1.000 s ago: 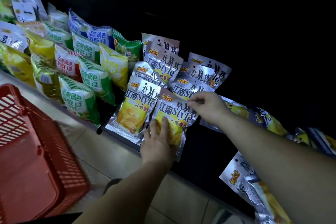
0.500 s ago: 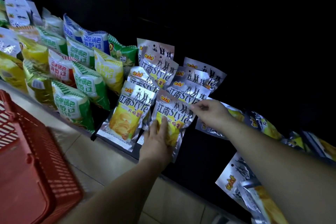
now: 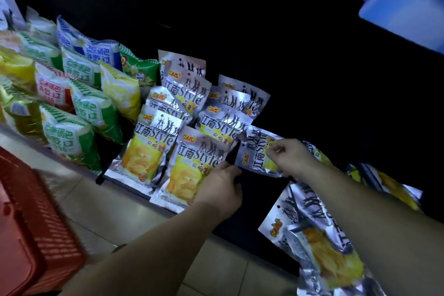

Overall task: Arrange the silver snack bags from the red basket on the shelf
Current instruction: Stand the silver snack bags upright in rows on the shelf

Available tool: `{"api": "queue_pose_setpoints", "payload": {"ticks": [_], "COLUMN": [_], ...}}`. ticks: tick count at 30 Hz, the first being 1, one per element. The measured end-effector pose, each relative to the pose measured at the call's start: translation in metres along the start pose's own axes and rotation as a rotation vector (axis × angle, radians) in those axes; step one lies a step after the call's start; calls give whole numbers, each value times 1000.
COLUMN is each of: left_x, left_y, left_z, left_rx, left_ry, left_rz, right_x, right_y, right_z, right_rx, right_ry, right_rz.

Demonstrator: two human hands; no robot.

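The right hand [image 3: 292,157] has lifted a sideways silver bag [image 3: 255,151] off the shelf [image 3: 264,187], grip pinching it just right of the front upright bag [image 3: 189,170], whose edge the left hand [image 3: 219,190] now clasps.

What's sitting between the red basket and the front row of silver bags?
Head view: a strip of pale tiled floor, then the shelf's front edge. Nothing else lies between the red basket and the front silver bags.
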State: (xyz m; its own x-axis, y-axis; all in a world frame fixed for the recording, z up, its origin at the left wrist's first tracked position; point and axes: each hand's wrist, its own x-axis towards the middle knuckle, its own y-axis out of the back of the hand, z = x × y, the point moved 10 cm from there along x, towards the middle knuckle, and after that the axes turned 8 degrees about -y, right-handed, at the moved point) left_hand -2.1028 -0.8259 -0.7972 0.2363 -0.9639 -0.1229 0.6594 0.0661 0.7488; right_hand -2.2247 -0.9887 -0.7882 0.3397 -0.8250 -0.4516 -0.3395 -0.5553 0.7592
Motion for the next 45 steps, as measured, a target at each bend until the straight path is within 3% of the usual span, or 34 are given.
{"api": "queue_pose_setpoints", "payload": {"ticks": [4, 8, 13, 16, 20, 24, 29, 34, 42, 45], "left_x": [37, 74, 76, 71, 72, 76, 64, 76, 76, 71], "left_y": [-40, -66, -90, -95, -94, -61, -9, 18, 57, 59], "left_z": [11, -8, -33, -35, -15, 24, 68, 71, 56, 40], "left_rx": [-55, -211, -431, -574, -555, -174, -245, -568, -776, -820], "left_ry": [29, 246, 357, 423, 366, 60, -233, -151, -35, 24], "left_rz": [-132, -215, -199, -103, -76, 41, 252, 194, 213, 264], "right_x": [0, -4, -20, -16, -18, -25, -24, -22, -31, -32], "right_y": [11, 26, 37, 30, 34, 44, 55, 63, 70, 73], "right_z": [16, 14, 9, 33, 52, 48, 22, 8, -31, -34], "right_rx": [87, 376, -236, -239, -218, -73, 26, 189, 84, 62], "right_ry": [57, 11, 108, 41, 0, 5, 34, 12, 176, 185], "right_rz": [33, 104, 249, 158, 88, 37, 127, 182, 111, 189]}}
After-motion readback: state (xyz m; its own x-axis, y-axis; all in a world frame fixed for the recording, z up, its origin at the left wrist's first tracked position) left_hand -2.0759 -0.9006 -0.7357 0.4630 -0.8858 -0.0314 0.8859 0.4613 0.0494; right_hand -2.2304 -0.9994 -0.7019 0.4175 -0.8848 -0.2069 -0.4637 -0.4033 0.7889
